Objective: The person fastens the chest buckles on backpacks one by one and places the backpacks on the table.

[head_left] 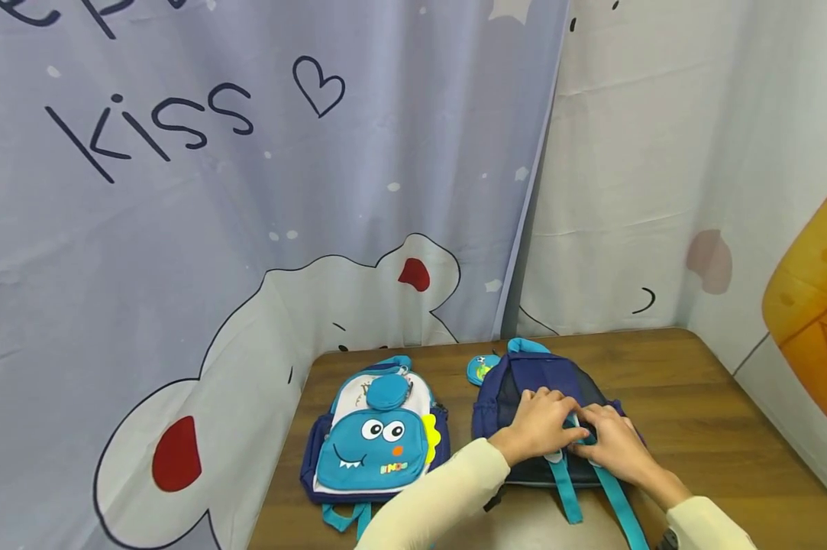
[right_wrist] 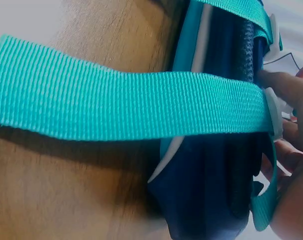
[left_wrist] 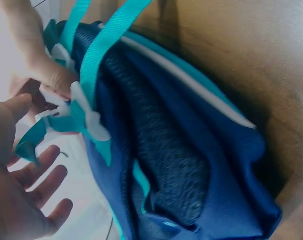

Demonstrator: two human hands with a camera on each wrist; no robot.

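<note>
A navy backpack (head_left: 547,374) lies with its back panel up, teal straps (head_left: 566,489) trailing toward the near edge. My left hand (head_left: 540,424) is over its middle; the left wrist view shows the fingers spread and loosely bent beside a teal strap tail (left_wrist: 31,142). From the other side my right hand (head_left: 612,443) meets it, thumb against a white plastic strap buckle (left_wrist: 91,117) and fingers curled behind. A second white buckle (right_wrist: 274,112) sits by the right hand on the wide teal webbing (right_wrist: 141,105). Some fingertips are hidden behind the straps.
To the left lies another backpack (head_left: 372,451) with a blue cartoon-face pocket and a round blue pouch (head_left: 388,392). A small round pouch (head_left: 480,368) is beside the navy backpack. Both bags are on a wooden table (head_left: 702,428), with printed curtains (head_left: 386,153) behind.
</note>
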